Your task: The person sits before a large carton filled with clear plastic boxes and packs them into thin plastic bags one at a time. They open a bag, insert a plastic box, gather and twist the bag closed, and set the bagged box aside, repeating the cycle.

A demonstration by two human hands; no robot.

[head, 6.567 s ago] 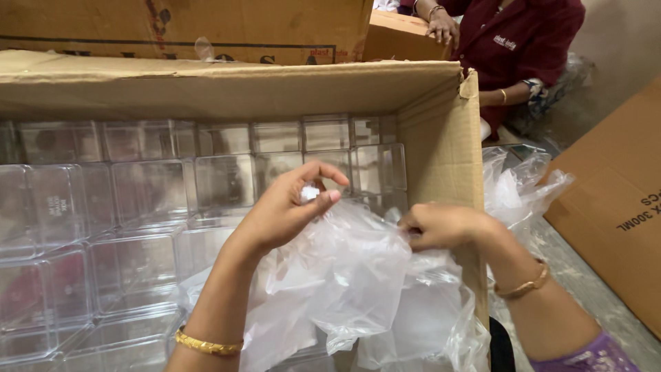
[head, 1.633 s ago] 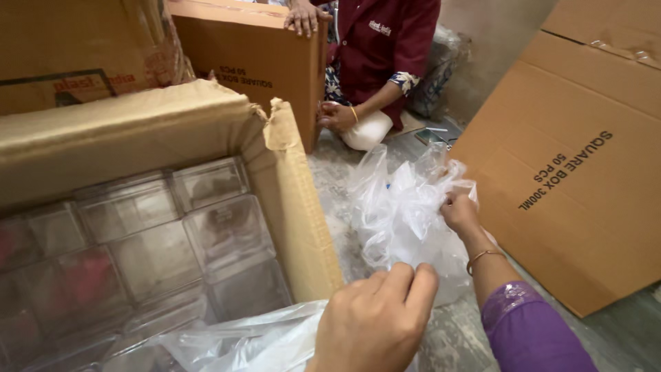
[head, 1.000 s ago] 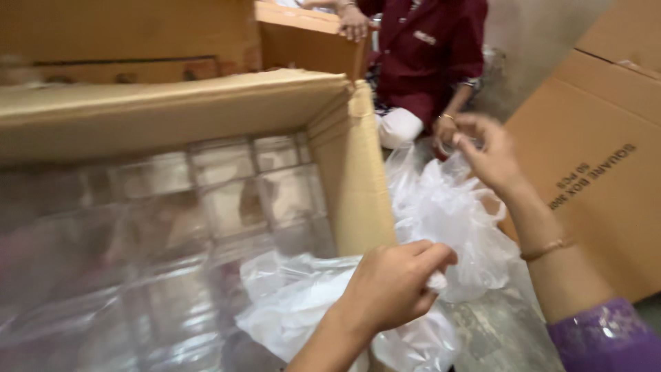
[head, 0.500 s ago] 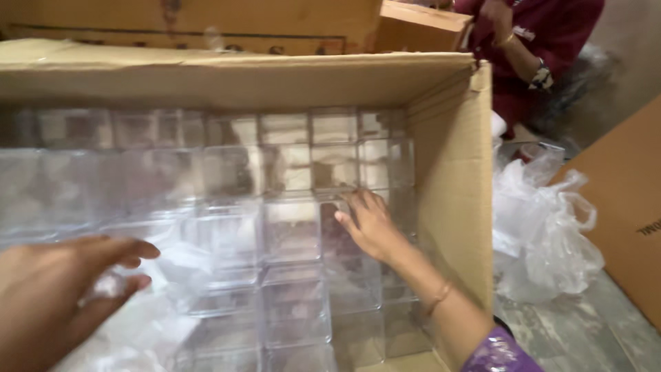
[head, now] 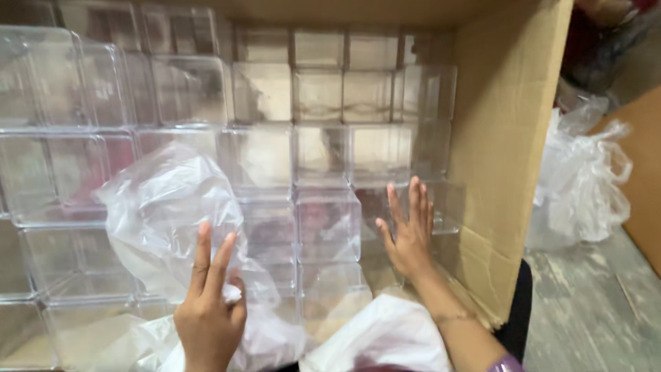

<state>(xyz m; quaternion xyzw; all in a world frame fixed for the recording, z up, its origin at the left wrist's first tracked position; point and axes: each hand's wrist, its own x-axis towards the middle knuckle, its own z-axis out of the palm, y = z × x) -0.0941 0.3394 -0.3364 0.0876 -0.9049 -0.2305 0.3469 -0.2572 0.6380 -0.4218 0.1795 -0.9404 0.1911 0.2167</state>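
A large cardboard carton (head: 506, 145) is packed with several rows of clear square plastic boxes (head: 317, 151). My left hand (head: 208, 306) pinches a crumpled clear plastic bag (head: 169, 213) that lies over the boxes at the lower left, two fingers pointing up. My right hand (head: 407, 231) is flat and spread, palm pressed on a clear box near the carton's right wall. More white plastic film (head: 375, 337) bunches at the bottom edge between my arms.
Outside the carton on the right, another crumpled clear plastic bag (head: 578, 179) lies on the grey floor (head: 585, 310). A flat brown cardboard sheet (head: 644, 165) leans at the far right. A person in dark red clothing (head: 606, 27) sits beyond the carton's corner.
My right hand has left the bag outside the carton and now presses on the boxes inside. My left hand has drawn in and taken hold of the plastic bag.
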